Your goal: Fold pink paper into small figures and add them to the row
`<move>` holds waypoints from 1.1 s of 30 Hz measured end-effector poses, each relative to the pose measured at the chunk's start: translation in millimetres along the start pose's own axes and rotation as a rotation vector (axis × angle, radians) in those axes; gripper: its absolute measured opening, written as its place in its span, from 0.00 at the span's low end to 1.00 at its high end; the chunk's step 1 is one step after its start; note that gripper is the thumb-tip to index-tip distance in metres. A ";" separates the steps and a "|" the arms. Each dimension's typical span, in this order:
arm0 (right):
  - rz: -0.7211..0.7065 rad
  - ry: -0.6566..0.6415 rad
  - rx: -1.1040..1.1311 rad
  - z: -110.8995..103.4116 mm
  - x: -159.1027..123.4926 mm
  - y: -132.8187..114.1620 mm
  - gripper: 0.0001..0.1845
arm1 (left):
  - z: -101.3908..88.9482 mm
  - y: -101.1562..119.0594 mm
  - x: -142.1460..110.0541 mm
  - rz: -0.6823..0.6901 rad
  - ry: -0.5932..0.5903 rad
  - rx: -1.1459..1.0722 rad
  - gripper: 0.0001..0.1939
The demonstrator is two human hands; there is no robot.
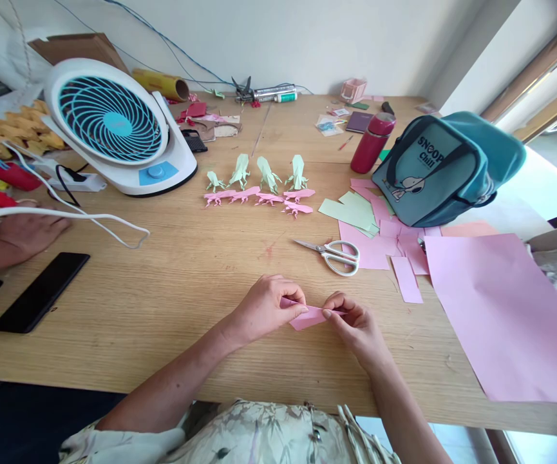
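A small folded piece of pink paper [309, 317] is held between my two hands, just above the front part of the table. My left hand [268, 306] pinches its left end between thumb and fingers. At the other end, my right hand [355, 325] pinches the pointed right tip. Beyond my hands lie scissors [340, 256] with white handles, blades pointing left. Farther back stand several folded green paper figures [267, 173], and in front of them several pink paper figures [259, 196].
Pink and green paper pieces [355, 212], a large pink sheet [505, 316], a teal bag [437, 167] and a red bottle [373, 143] are on the right. A fan [114, 122], a phone [41, 290], a white cable [109, 225] and another person's hand [34, 229] are at left.
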State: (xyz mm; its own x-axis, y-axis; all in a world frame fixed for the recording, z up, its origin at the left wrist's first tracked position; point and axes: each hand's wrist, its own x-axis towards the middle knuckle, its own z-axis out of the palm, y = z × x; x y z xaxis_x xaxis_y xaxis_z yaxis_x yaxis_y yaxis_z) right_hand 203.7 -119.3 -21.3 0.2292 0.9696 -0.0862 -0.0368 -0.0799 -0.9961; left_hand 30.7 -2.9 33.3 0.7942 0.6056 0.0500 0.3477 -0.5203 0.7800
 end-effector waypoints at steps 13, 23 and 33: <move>-0.125 -0.005 -0.719 14.3 -2.1 -6.9 0.09 | 18.9 -13.9 6.5 -0.062 -0.126 0.220 0.04; -0.441 0.034 -0.976 9.4 -27.5 2.9 0.12 | 28.6 -17.9 9.6 -0.115 -0.103 0.325 0.05; -0.511 -0.035 -1.114 8.0 -26.3 14.1 0.20 | 29.0 -11.5 12.1 -0.155 -0.133 0.391 0.07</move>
State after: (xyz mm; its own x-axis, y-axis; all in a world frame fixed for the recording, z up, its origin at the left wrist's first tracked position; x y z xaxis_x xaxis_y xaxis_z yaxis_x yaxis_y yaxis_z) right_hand 189.5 -144.0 -32.9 -0.0531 0.9517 0.3023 0.9054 0.1736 -0.3874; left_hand 50.8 -7.1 6.8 0.7663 0.6247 -0.1500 0.6098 -0.6339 0.4757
